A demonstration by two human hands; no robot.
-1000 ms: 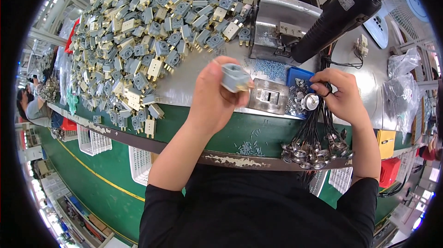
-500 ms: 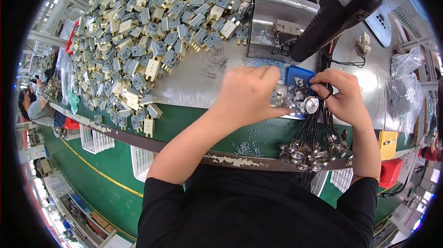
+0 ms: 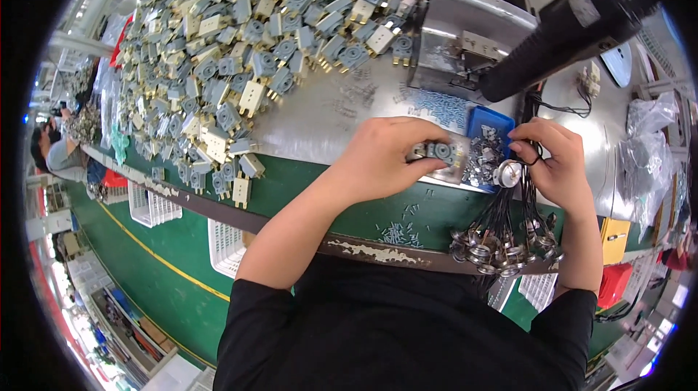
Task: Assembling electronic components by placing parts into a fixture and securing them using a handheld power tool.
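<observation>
My left hand [image 3: 389, 158] is bent around a small grey plastic block [image 3: 440, 151] with a round ring moulded in its face. Thumb and fingers close on it from both sides, low over the metal worktop. My right hand [image 3: 558, 162] pinches a thin black cable [image 3: 536, 152]. A round white-and-silver disc [image 3: 507, 173] lies just left of those fingers, beside the cable. Between the hands is a blue tray [image 3: 488, 120] holding small metal parts [image 3: 483, 162]. More black cables with round metal ends [image 3: 502, 249] hang over the table's front edge.
A large heap of grey and cream blocks [image 3: 247, 42] covers the left of the table. Thin springs [image 3: 352, 89] and light-blue screws [image 3: 443, 109] lie behind my left hand, more screws [image 3: 396, 234] in front. A black cylindrical tool [image 3: 560, 38] leans by a metal box [image 3: 454, 34].
My left hand has come down and its fingers now surround the grey block. My right hand still pinches the cable by the disc. The whole view has shifted slightly.
</observation>
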